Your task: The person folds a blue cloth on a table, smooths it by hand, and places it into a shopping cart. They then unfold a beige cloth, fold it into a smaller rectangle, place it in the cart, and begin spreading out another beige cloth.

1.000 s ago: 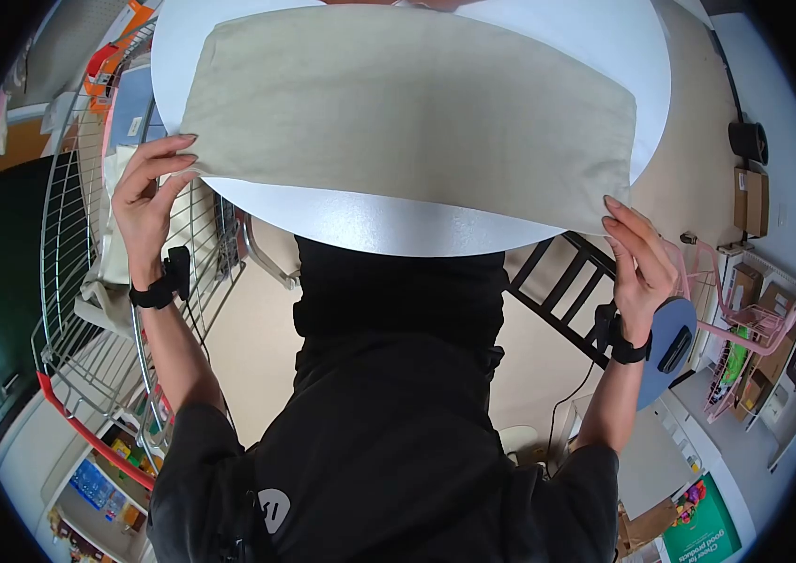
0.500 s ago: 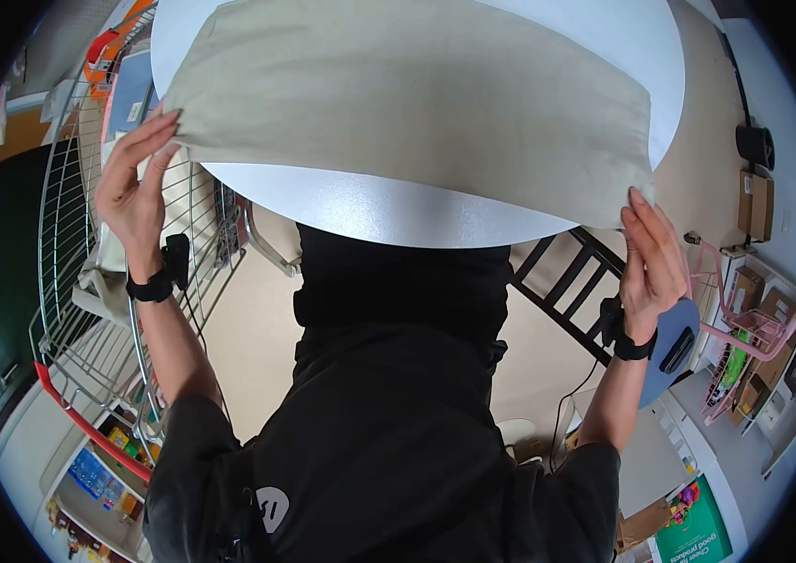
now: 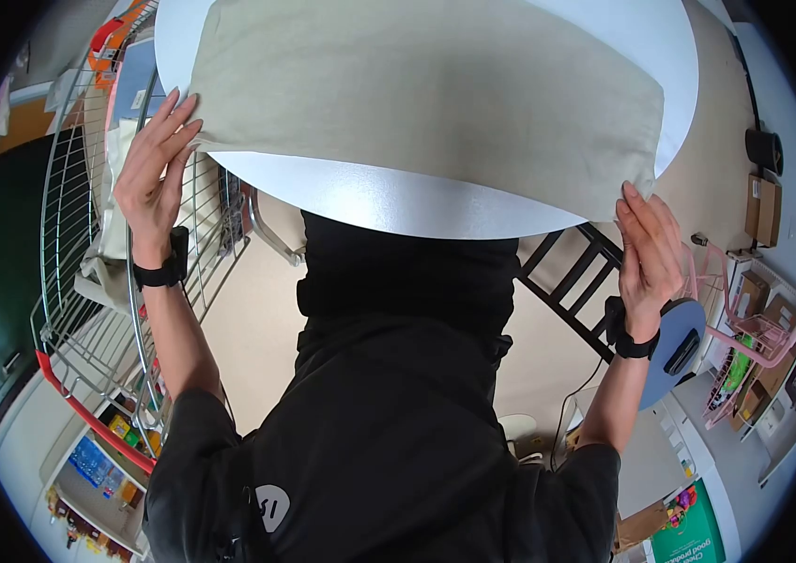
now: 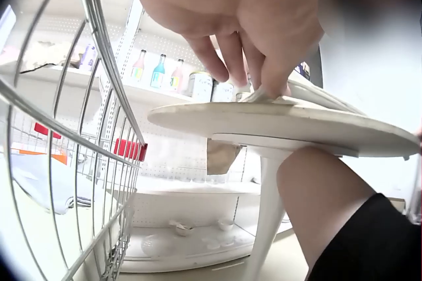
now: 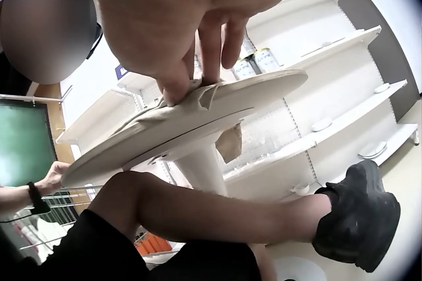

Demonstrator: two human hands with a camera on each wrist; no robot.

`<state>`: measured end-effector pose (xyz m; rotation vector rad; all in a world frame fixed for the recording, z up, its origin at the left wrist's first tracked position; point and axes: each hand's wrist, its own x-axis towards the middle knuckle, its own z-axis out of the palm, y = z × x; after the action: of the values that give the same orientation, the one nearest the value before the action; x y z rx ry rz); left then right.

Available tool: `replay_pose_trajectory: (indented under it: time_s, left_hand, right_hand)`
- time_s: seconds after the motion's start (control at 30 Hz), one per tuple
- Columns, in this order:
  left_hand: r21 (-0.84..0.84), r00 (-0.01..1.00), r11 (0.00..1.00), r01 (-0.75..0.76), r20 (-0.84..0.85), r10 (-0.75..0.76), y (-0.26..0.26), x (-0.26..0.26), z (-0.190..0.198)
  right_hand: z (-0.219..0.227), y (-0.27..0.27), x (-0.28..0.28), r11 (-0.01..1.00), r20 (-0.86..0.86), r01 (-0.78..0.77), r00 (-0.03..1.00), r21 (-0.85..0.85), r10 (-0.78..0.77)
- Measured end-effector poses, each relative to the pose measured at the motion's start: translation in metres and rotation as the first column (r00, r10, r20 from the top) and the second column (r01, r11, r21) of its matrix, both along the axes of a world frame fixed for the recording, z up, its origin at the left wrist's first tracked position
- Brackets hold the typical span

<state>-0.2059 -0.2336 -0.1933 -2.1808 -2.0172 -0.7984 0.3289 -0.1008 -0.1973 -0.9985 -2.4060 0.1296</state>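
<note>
A long beige cloth [image 3: 426, 94], folded into layers, lies spread across the round white table [image 3: 360, 202]. My left hand [image 3: 156, 174] is at its near left corner, thumb and fingertips pinching the edge; in the left wrist view the fabric [image 4: 264, 94] bunches between them at the tabletop's rim. At the near right corner my right hand [image 3: 647, 249] pinches the cloth between thumb and fingers. A small flap of fabric [image 5: 208, 95] hangs over the table rim there in the right wrist view. The cloth's far edge runs out of the head view.
A wire shopping cart [image 3: 69, 272] with red handles stands close at the left, with folded fabrics inside. At the right are a black ladder-like frame [image 3: 572, 281], a round blue seat [image 3: 675, 352] and a pink basket cart [image 3: 764, 338]. White shelves [image 4: 178, 189] with bottles and cans stand beyond the table.
The cloth has shifted upward and slightly right in the head view. My left hand went outward, then back in with its fingers straighter; my right hand moved slightly outward.
</note>
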Motion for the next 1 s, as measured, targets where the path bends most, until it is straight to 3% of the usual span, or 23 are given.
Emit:
replay_pose_trajectory:
  time_s: [0.17, 0.37, 0.53, 0.73, 0.93, 1.0]
  left_hand:
    - [-0.1, 0.998, 0.995, -0.029, 0.057, 0.035, -0.005, -0.004, 0.005]
    - [-0.105, 0.982, 0.994, -0.01, -0.188, -0.01, -0.008, 0.01, 0.02]
    - [-0.187, 0.977, 0.98, 0.065, -0.189, -0.101, -0.002, 0.037, 0.014]
    - [-0.199, 0.988, 0.978, 0.059, -0.127, -0.086, -0.016, 0.04, -0.005]
    - [0.051, 0.972, 0.997, 0.062, -0.23, -0.049, -0.031, 0.027, -0.027]
    - [0.12, 0.965, 0.99, 0.071, -0.258, -0.038, -0.03, 0.03, -0.023]
  right_hand:
    - [-0.001, 0.0, 0.003, 0.999, 0.041, 0.03, 0.999, 0.018, -0.03]
    - [-0.009, 0.0, 0.01, 0.996, 0.129, 0.019, 0.991, 0.091, -0.031]
    - [-0.017, -0.005, 0.008, 0.975, 0.251, 0.051, 0.962, 0.217, -0.106]
    - [-0.006, -0.013, 0.0, 0.953, 0.231, 0.093, 0.959, 0.29, -0.164]
    - [0.009, -0.019, -0.001, 0.998, -0.043, -0.006, 0.999, -0.061, 0.003]
    - [0.017, -0.02, -0.002, 0.996, -0.073, -0.041, 0.997, -0.076, 0.036]
